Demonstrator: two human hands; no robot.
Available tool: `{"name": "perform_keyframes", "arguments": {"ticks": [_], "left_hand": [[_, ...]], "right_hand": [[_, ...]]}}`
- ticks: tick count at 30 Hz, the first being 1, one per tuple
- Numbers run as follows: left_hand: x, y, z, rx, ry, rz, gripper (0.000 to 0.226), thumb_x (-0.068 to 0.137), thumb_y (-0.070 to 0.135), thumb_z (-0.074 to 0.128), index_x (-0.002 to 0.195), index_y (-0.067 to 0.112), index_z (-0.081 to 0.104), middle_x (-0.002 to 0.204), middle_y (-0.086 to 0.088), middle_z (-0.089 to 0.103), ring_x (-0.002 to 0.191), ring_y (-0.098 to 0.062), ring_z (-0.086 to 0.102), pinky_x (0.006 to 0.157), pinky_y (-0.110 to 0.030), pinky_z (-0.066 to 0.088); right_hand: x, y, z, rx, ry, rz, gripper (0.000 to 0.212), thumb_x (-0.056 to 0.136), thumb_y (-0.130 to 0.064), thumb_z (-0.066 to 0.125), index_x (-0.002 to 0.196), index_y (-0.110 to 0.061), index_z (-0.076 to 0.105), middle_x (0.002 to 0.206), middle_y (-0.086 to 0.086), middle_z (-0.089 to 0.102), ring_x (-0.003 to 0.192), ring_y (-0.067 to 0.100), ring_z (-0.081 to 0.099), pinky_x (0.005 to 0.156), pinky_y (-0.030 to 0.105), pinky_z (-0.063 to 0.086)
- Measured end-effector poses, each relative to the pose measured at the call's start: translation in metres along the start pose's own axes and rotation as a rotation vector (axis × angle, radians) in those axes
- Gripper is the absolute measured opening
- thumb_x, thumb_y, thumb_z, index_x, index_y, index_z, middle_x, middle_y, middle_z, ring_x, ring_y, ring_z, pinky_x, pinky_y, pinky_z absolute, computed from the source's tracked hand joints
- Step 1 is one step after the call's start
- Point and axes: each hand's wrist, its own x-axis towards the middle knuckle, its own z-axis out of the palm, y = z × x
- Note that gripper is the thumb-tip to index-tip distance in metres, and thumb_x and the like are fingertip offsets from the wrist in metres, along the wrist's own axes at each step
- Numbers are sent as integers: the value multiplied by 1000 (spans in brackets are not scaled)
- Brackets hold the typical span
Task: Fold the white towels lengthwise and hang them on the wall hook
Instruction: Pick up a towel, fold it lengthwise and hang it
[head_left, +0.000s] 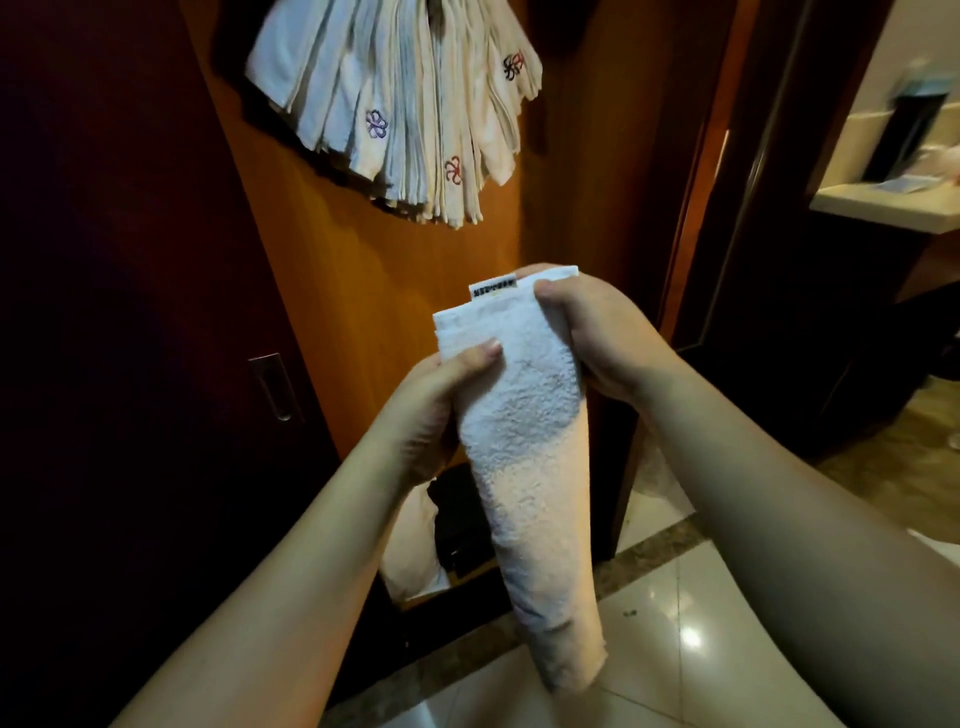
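Presently held: one white towel (524, 441), folded into a long narrow strip, hanging below and slightly right of the hung towels (400, 109) on the wooden panel (332, 270). Left hand (436, 410) grips the strip's left edge, thumb pressed on the terry. Right hand (587, 338) pinches the top corner beside the label (496, 289). Hook itself: not visible behind the bundle. Advice: square the layered edges at the top and smooth downward before lifting toward that bundle.

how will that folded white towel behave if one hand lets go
The folded towel is probably floppy: its lower end hangs limp below the left hand and right hand. Its terry surface likely resists slipping, but the fold may open.
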Motion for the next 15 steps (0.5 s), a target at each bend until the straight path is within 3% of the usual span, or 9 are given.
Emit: {"name": "perform_keyframes", "arguments": {"ticks": [3, 6, 9, 10, 12, 15], "left_hand": [[3, 5, 11, 37, 38, 1, 28, 85, 17, 69, 110, 6, 68, 104, -15, 76, 93, -28, 73, 82, -35, 60], [7, 14, 18, -19, 121, -17, 22, 93, 20, 62, 109, 7, 68, 99, -13, 77, 87, -26, 75, 73, -35, 61], [13, 23, 18, -24, 181, -25, 17, 96, 23, 61, 105, 11, 68, 97, -11, 77, 89, -26, 75, 80, -41, 58], [15, 26, 18, 0, 191, -20, 17, 96, 24, 61, 106, 12, 68, 98, -10, 77, 91, -26, 75, 83, -41, 57], [16, 31, 17, 20, 211, -13, 19, 97, 25, 62, 109, 12, 68, 98, -9, 77, 92, -25, 75, 81, -40, 57], [19, 41, 17, -5, 269, -11, 18, 98, 25, 62, 110, 13, 67, 93, -7, 78, 86, -22, 76, 72, -35, 59]], "right_hand": [[0, 11, -12, 83, -46, 77, 26, 88, -34, 55, 95, -16, 73, 97, 5, 76, 93, 18, 70, 90, 34, 51], [-11, 40, -28, 309, -69, 277, 65, 90, -63, 34, 120, -14, 65, 110, 9, 74, 105, 22, 70, 92, 35, 54], [-29, 83, -33, 301, -40, 465, 78, 95, -67, 16, 119, -13, 65, 95, 6, 77, 90, 16, 73, 72, 26, 57], [-35, 96, -33, 291, -35, 504, 77, 97, -66, 15, 118, -12, 66, 94, 5, 77, 87, 14, 73, 72, 23, 55], [-47, 117, -29, 258, 1, 510, 74, 94, -66, 23, 122, -12, 65, 100, 2, 76, 90, 10, 71, 81, 25, 50], [-62, 127, -19, 192, 68, 399, 68, 84, -71, 49, 125, -18, 62, 103, 1, 72, 92, 15, 64, 85, 31, 43]]}}
